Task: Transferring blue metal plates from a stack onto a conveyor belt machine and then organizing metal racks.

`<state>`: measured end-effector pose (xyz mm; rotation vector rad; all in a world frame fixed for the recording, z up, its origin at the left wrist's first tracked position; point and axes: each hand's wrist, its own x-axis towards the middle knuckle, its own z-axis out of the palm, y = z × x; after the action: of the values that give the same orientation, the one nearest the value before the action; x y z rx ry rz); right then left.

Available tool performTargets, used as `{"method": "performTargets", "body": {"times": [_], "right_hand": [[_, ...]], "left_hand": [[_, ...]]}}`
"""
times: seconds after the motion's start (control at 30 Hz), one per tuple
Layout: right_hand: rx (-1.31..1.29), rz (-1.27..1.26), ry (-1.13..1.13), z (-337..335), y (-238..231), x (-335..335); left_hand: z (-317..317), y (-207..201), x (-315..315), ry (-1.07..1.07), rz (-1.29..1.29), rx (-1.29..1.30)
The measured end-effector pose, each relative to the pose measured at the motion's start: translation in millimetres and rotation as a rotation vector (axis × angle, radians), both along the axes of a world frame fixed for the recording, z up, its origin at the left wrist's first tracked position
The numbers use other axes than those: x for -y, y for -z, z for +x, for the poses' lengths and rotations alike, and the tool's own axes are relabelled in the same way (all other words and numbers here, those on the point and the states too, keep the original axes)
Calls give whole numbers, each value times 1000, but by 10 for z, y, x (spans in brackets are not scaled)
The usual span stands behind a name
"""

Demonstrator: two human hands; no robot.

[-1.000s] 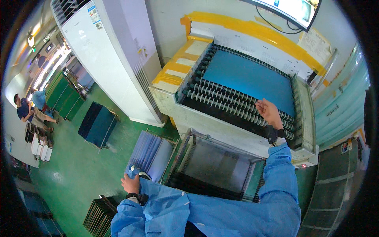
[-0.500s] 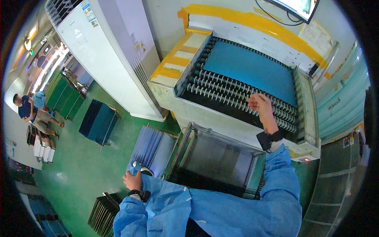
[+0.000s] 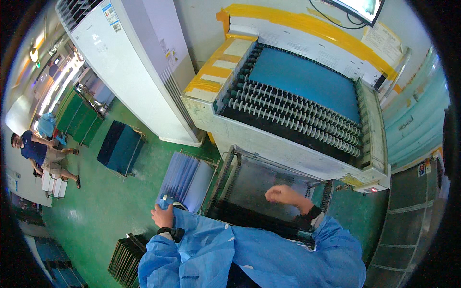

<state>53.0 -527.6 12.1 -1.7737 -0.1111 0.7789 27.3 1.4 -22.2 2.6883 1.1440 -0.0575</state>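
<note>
My right hand (image 3: 284,195) hovers over a wire-sided rack (image 3: 229,168) of dark upright sheets, its fingers curled in with nothing visible in them. A black band circles that wrist. Beyond it, a flat blue panel (image 3: 302,81) lies on the rollers (image 3: 293,113) of a machine, apart from both hands. My left hand (image 3: 162,217) is low at my side, thumb and fingers apart, close to a blue-and-white shoe-like item (image 3: 173,203). Whether it touches that item I cannot tell. Just past it stands a rack of pale blue-violet panels (image 3: 182,180).
A tall white cabinet unit (image 3: 129,72) stands left of the machine. Racks with dark panels sit on the green floor, one farther off (image 3: 120,148), one near my left elbow (image 3: 126,257). A person (image 3: 41,151) sits at far left. A grey cabinet (image 3: 408,216) is at right.
My right hand has come back from above the rollers, down and left over the rack, its fingers curling. My left hand has barely moved. The seated person has shifted posture.
</note>
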Motion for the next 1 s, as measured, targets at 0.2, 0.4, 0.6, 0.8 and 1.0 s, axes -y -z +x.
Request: {"method": "performTargets", "body": {"times": [0.2,0.4,0.6,0.8,1.0], "right_hand": [[52,-246,-264,-661,270,-108],[56,-378,-235,-866,411,-102],[97,-417,-185,-881,277,-160],[48,-308,-99,-911,503,-69],[56,-297,-54,-949,650,-31]], "left_hand": [[-20,14,-27,1,-1,5],[-10,35,-6,-8,29,12],[-24,17,-13,-11,17,18],[-31,-1,-13,-19,-14,4],[-41,-34,-17,-28,-43,-6]]}}
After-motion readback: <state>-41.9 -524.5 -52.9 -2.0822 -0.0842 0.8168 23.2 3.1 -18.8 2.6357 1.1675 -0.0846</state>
